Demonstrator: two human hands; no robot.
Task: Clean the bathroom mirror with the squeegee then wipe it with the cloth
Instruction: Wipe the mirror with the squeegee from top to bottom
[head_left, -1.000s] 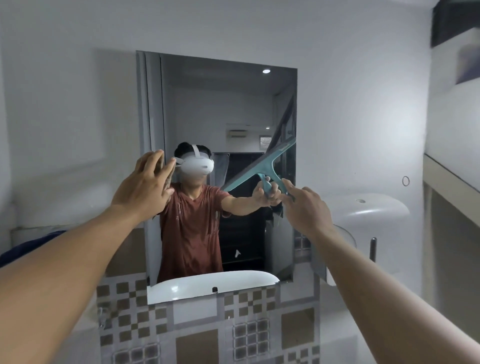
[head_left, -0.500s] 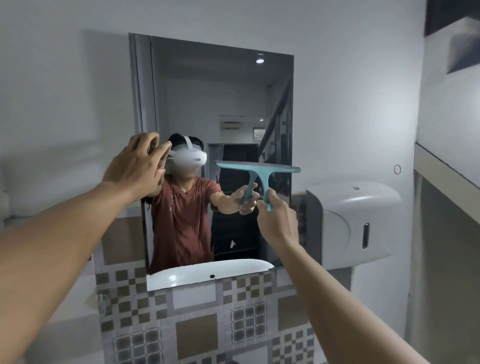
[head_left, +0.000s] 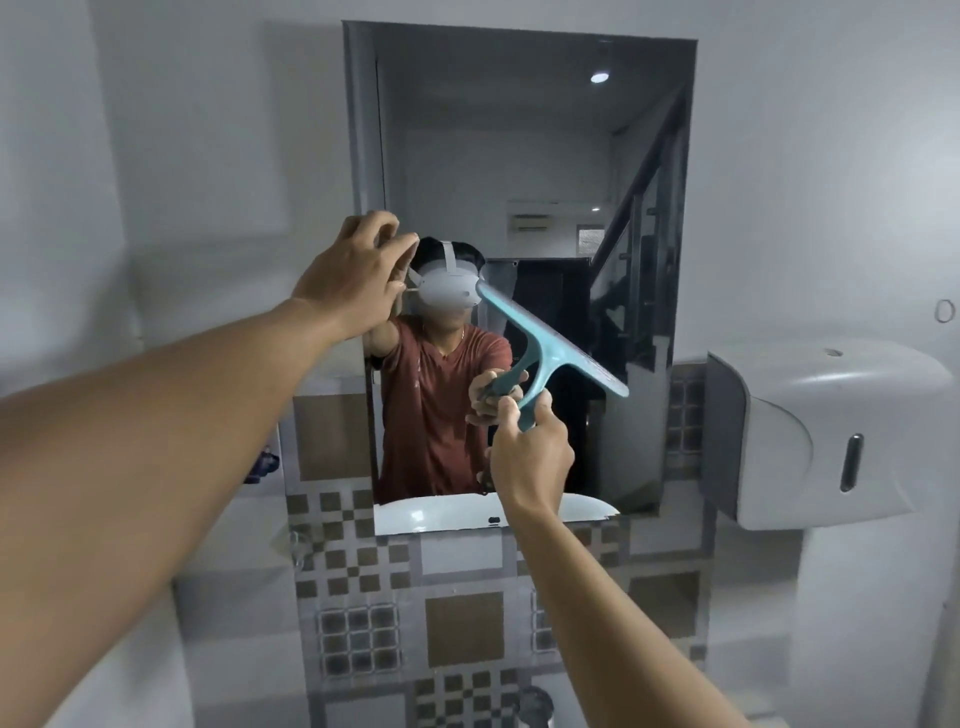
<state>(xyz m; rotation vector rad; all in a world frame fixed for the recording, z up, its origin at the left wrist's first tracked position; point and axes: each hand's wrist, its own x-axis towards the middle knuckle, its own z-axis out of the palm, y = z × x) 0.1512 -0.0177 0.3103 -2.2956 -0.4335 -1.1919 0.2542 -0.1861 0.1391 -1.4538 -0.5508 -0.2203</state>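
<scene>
- The squeegee (head_left: 551, 349) is teal and T-shaped, with a long flat blade and a short stem handle.
- It is against the mirror (head_left: 519, 156), its blade slanting from upper left to lower right across the middle of the glass.
- The right hand (head_left: 530, 457) has its fingers wrapped round the handle from below.
- The left hand (head_left: 353, 275) is raised at the mirror's left edge with its fingers bent; whether it grips anything cannot be told.

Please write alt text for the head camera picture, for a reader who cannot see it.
A person's right hand grips a teal squeegee, its blade tilted across a bathroom wall mirror. The left hand is raised at the mirror's left edge. A white wall dispenser hangs to the right, patterned tiles below.
</scene>
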